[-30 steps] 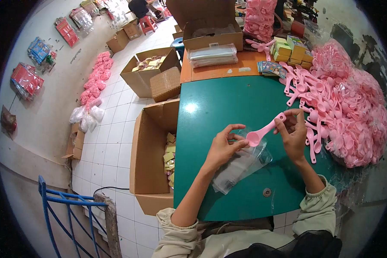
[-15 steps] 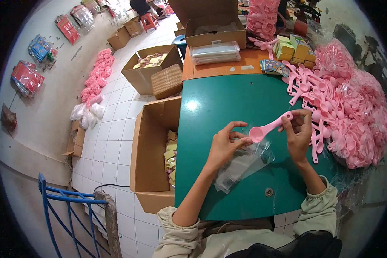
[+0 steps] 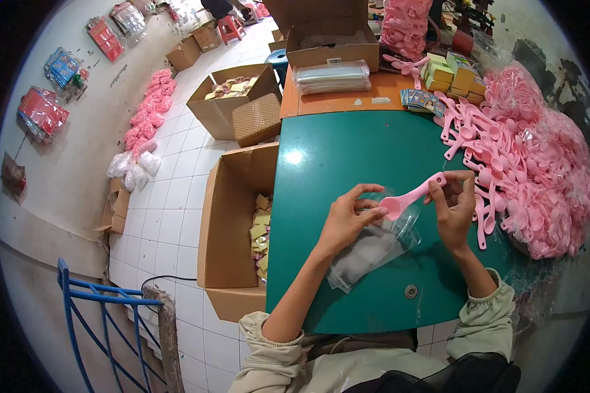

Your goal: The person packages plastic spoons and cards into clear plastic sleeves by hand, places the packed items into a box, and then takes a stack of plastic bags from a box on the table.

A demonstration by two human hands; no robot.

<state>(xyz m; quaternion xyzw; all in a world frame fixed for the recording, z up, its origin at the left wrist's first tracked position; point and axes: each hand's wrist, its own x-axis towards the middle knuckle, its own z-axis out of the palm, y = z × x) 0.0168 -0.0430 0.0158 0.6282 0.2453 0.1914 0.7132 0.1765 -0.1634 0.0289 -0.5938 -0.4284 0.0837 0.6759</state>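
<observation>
A pink plastic spoon (image 3: 410, 198) is held slanting over the green table, its bowl to the left and its handle up to the right. My right hand (image 3: 455, 204) pinches the handle's end, near the small hole. At the bowl, my left hand (image 3: 349, 219) is closed, its thumb beside the bowl's edge and clear film showing behind its fingers. That film looks like the mouth of a clear plastic bag (image 3: 400, 226), though its edges are hard to make out. More flat clear bags (image 3: 360, 259) lie on the table underneath.
Loose pink spoons (image 3: 485, 134) and bulging bags of spoons (image 3: 547, 177) crowd the table's right side. Small printed cards (image 3: 421, 101) and stacked yellow packs (image 3: 449, 75) sit at the back. An open carton (image 3: 233, 223) with yellow-topped packets stands left of the green table (image 3: 321, 157).
The spoon's bowl has come slightly closer to my left fingers, and film shows more around it. Both hands keep nearly the same place; the whole view shifts a little.
</observation>
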